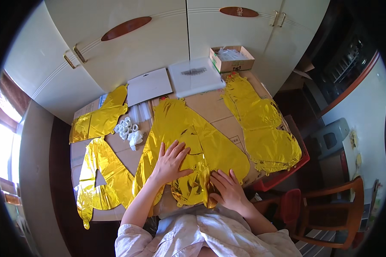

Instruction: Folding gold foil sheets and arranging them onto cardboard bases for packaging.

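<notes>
Flat gold foil balloons lie spread over a cardboard-covered table. My left hand (170, 166) rests palm down, fingers spread, on the middle foil balloon (176, 120). To the right, my right hand (230, 189) lies at the near edge of the same foil, its fingers stretched out beside a raised fold (207, 184). Creases run through the foil between my hands. At the left lies a letter-shaped foil balloon (109, 180) with a triangular gap. Another foil balloon (105, 112) sits at the far left, and a stack of foil (261, 128) at the right.
White rolls (124, 127) and a crumpled white piece (135, 138) sit left of the middle foil, near thin clear straws (139, 112). Behind are a white card (149, 87), a clear plastic packet (195, 77) and an open box (231, 64). A wooden chair (356, 210) stands right.
</notes>
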Action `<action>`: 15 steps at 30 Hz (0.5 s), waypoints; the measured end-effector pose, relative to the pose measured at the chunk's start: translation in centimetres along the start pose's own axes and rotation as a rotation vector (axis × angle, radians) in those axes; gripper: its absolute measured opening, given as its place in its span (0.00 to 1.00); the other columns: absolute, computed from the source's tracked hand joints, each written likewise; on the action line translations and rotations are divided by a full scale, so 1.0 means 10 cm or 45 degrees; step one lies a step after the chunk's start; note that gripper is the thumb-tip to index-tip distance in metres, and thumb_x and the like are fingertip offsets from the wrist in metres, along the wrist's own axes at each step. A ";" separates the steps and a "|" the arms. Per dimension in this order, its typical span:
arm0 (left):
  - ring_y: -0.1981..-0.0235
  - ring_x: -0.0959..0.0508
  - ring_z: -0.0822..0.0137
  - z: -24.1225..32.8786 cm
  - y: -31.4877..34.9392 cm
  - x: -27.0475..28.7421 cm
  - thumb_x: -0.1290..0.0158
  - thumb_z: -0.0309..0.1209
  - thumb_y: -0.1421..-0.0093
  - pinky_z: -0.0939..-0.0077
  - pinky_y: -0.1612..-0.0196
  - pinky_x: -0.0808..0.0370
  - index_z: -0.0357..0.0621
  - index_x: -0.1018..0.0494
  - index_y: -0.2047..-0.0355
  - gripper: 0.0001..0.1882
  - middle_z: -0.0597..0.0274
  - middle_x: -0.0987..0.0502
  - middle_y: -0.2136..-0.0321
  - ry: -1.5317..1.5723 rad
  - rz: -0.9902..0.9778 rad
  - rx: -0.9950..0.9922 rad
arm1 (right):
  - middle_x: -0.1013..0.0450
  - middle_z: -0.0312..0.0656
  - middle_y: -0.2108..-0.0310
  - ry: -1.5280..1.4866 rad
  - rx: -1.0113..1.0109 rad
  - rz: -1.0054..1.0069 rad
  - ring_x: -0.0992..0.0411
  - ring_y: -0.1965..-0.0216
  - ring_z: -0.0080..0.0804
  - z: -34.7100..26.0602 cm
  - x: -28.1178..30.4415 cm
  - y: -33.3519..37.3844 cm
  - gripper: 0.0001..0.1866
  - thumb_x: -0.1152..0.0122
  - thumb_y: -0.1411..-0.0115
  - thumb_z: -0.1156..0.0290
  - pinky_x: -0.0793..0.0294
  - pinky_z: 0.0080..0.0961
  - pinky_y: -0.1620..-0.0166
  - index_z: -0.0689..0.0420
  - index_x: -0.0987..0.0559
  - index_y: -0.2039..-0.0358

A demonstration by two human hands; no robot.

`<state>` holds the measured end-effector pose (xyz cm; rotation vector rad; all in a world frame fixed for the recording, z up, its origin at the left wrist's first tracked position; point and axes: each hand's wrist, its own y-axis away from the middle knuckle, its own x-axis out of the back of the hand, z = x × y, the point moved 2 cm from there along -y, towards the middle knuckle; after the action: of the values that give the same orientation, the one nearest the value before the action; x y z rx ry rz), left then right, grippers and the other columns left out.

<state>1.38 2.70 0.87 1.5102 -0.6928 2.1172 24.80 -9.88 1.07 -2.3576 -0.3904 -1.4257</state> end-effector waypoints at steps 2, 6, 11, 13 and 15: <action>0.34 0.41 0.51 0.01 0.00 0.00 0.39 0.57 0.50 0.34 0.34 0.51 0.48 0.35 0.40 0.42 0.55 0.36 0.39 -0.009 -0.007 0.007 | 0.34 0.44 0.40 0.017 0.026 0.007 0.40 0.36 0.43 0.00 -0.04 0.00 0.30 0.42 0.39 0.54 0.50 0.54 0.34 0.58 0.30 0.41; 0.34 0.40 0.50 0.02 -0.02 0.00 0.39 0.58 0.51 0.37 0.34 0.51 0.48 0.34 0.41 0.42 0.54 0.35 0.39 -0.029 0.022 -0.021 | 0.34 0.45 0.40 -0.001 0.013 0.044 0.39 0.36 0.43 0.04 -0.07 0.02 0.30 0.43 0.38 0.57 0.51 0.52 0.33 0.60 0.32 0.40; 0.34 0.40 0.50 0.04 -0.06 0.01 0.38 0.56 0.51 0.33 0.35 0.49 0.48 0.34 0.41 0.42 0.55 0.35 0.40 -0.027 0.015 -0.014 | 0.34 0.45 0.39 -0.017 0.025 0.060 0.38 0.36 0.42 0.08 -0.08 0.04 0.29 0.43 0.37 0.56 0.48 0.51 0.34 0.60 0.31 0.41; 0.34 0.40 0.49 0.05 -0.07 0.01 0.38 0.56 0.51 0.33 0.35 0.49 0.48 0.34 0.41 0.42 0.55 0.35 0.40 -0.033 0.015 -0.012 | 0.34 0.45 0.39 0.008 0.054 0.050 0.38 0.36 0.42 0.08 -0.07 0.02 0.29 0.43 0.37 0.56 0.48 0.51 0.34 0.59 0.31 0.41; 0.35 0.40 0.49 0.06 -0.08 0.01 0.38 0.56 0.51 0.33 0.36 0.49 0.48 0.34 0.41 0.42 0.54 0.35 0.40 -0.035 0.016 -0.013 | 0.34 0.45 0.39 0.022 0.066 0.038 0.38 0.36 0.41 0.07 -0.07 0.01 0.28 0.43 0.38 0.56 0.47 0.50 0.34 0.59 0.30 0.41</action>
<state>2.25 2.99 1.24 1.5365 -0.7235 2.1028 25.08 -9.69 0.12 -2.2992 -0.3815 -1.4048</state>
